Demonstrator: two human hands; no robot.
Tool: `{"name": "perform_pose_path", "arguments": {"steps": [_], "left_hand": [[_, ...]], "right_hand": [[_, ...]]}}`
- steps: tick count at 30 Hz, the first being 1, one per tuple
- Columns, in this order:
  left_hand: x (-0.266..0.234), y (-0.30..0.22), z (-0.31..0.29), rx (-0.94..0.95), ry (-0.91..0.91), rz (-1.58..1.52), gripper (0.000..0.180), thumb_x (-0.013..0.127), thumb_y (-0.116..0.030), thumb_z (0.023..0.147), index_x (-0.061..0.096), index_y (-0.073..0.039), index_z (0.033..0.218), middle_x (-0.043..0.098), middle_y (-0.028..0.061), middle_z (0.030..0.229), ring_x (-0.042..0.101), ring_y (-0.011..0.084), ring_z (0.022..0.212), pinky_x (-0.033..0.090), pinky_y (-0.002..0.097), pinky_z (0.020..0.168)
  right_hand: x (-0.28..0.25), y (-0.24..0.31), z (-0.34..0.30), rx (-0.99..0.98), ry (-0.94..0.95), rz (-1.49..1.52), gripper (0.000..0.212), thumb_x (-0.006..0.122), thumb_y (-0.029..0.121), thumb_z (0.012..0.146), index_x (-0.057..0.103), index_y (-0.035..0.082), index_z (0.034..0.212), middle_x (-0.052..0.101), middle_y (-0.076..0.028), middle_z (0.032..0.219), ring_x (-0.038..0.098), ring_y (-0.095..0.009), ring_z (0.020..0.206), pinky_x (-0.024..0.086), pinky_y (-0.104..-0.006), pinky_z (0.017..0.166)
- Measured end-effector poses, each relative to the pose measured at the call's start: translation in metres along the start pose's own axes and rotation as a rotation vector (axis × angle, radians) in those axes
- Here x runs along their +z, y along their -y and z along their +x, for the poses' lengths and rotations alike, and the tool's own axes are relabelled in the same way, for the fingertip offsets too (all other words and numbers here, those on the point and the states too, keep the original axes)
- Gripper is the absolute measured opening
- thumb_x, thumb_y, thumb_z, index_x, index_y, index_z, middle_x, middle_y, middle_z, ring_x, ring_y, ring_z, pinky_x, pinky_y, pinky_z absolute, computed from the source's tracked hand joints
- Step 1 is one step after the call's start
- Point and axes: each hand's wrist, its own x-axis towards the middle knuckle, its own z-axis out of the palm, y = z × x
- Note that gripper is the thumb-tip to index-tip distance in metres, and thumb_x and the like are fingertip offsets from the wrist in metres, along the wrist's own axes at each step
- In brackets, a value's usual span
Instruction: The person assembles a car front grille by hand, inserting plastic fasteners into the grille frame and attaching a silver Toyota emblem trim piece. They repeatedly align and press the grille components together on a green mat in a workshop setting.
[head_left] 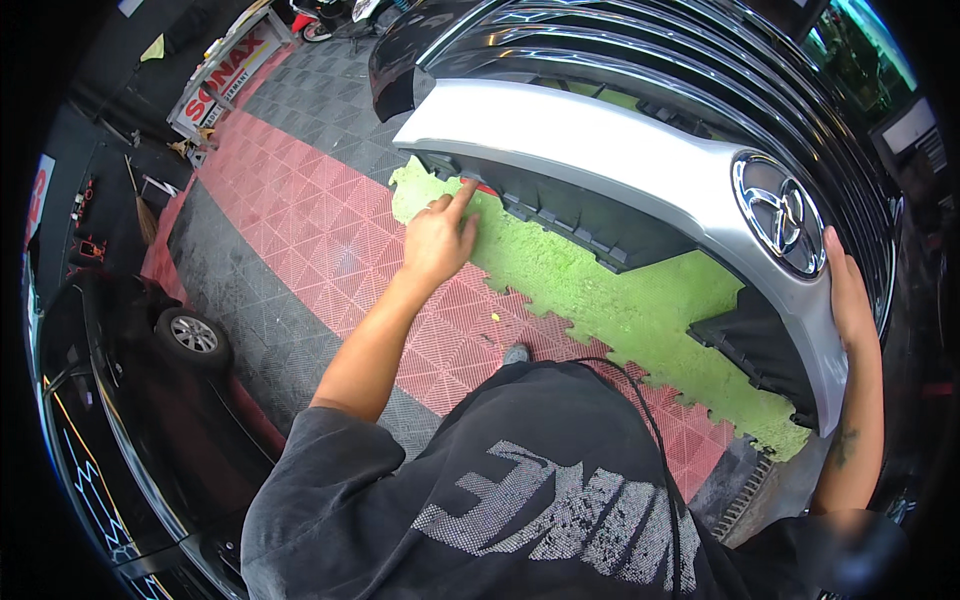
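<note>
One main risk: we judge that the curved, silver-painted plastic panel point(600, 140) could slide or tip, since our right hand point(850, 300) lies against its right end while our left hand point(440, 240) only reaches a fingertip to its left underside.
Flange risk: the thin black plastic flange with small clips point(600, 215) along the near side could crack if we pressed hard on it or let weight drop onto it.
Finish risk: the glossy silver could scuff if pushed back into the black slatted grille with chrome bars point(650, 42); we cannot tell whether the two touch.
Left hand: loosely open, index stretched, thumb standing apart, other fingers curled; its fingertip seems to meet a narrow red strip point(487, 189) on the underside, and we see nothing held.
Right hand: fingers straight and together, laid along the outer edge beside the round chrome emblem point(779, 214); our thumb is hidden, so we cannot tell whether it grips.
Panel's place: arching across the bright green foam mat with jigsaw-cut edges point(600, 285), left end by the mat's left corner, right end by its near right corner; we cannot see what supports it.
</note>
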Motion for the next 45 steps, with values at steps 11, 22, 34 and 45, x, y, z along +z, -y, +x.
{"name": "perform_pose_path", "arguments": {"steps": [11, 22, 34, 45], "left_hand": [[0.001, 0.026, -0.023, 0.012, -0.076, 0.154, 0.024, 0.075, -0.026, 0.088, 0.070, -0.010, 0.106, 0.061, 0.0138, 0.094, 0.062, 0.0339, 0.090, 0.053, 0.0454, 0.076], [-0.023, -0.024, -0.177, -0.327, 0.121, -0.450, 0.019, 0.066, -0.010, 0.097, 0.065, 0.002, 0.111, 0.061, 0.0189, 0.095, 0.062, 0.0341, 0.078, 0.050, 0.0418, 0.071], [0.018, -0.039, -0.190, -0.419, 0.124, -0.607, 0.024, 0.062, -0.009, 0.101, 0.055, 0.004, 0.120, 0.069, 0.0242, 0.098, 0.070, 0.0402, 0.088, 0.054, 0.0445, 0.079], [0.023, -0.059, -0.215, -0.171, 0.169, -0.534, 0.027, 0.060, -0.018, 0.101, 0.053, 0.001, 0.120, 0.069, 0.0283, 0.088, 0.068, 0.0493, 0.077, 0.053, 0.0556, 0.066]], "right_hand": [[0.001, -0.006, -0.005, -0.057, -0.097, -0.041, 0.078, 0.044, 0.062, 0.106, 0.068, -0.012, 0.110, 0.069, -0.015, 0.106, 0.058, -0.019, 0.101, 0.042, -0.0323, 0.099], [0.013, 0.007, -0.006, -0.137, -0.172, -0.069, 0.080, 0.042, 0.063, 0.106, 0.071, -0.010, 0.093, 0.069, -0.012, 0.082, 0.058, -0.017, 0.082, 0.047, -0.0337, 0.087], [0.010, -0.005, -0.006, -0.096, -0.154, -0.058, 0.080, 0.039, 0.064, 0.107, 0.072, -0.008, 0.092, 0.068, -0.010, 0.084, 0.056, -0.016, 0.082, 0.046, -0.0334, 0.086], [0.003, 0.004, -0.014, -0.254, -0.046, -0.108, 0.077, 0.039, 0.058, 0.109, 0.069, -0.013, 0.101, 0.072, -0.023, 0.088, 0.062, -0.022, 0.086, 0.049, -0.0394, 0.090]]}}
